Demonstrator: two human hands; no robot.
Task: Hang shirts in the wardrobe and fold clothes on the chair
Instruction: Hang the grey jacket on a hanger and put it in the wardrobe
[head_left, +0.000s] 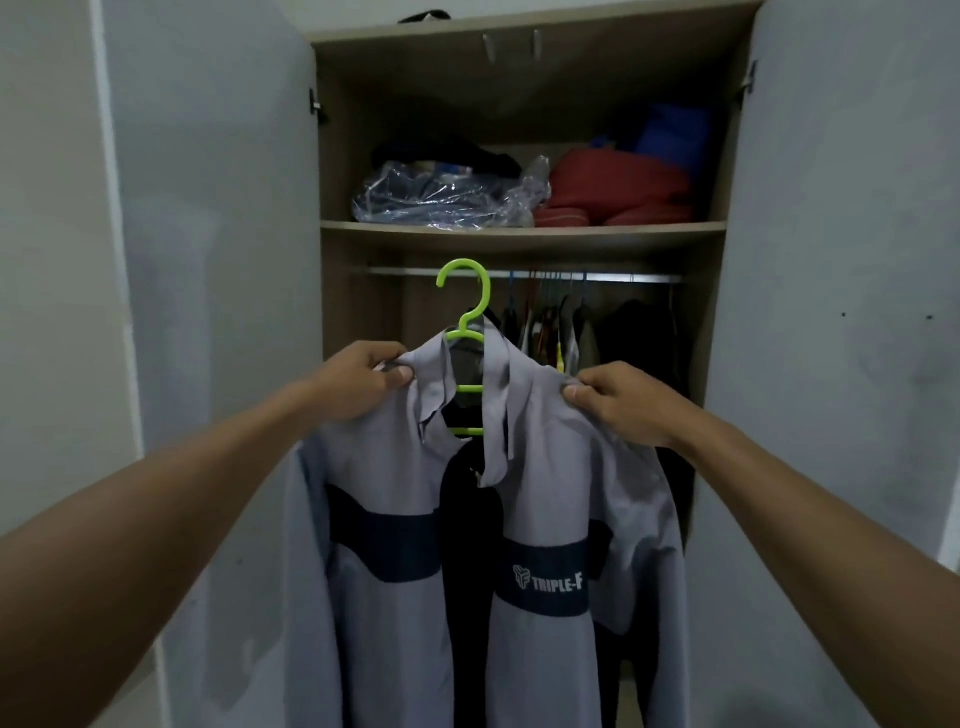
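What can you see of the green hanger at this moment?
The green hanger looks like lime plastic, with a round hook opening leftward and crossbars showing inside the open collar. It stands upright, its arms hidden under the grey shirt draped on it. The left hand and right hand pinch the shirt at the shoulders. The hook overlaps the wardrobe rail; whether it hangs there is unclear.

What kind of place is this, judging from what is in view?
Probably a bedroom: an open wardrobe with clothes on a rail, a shelf of bundles above, and the left hand and right hand holding a grey shirt on a green hanger.
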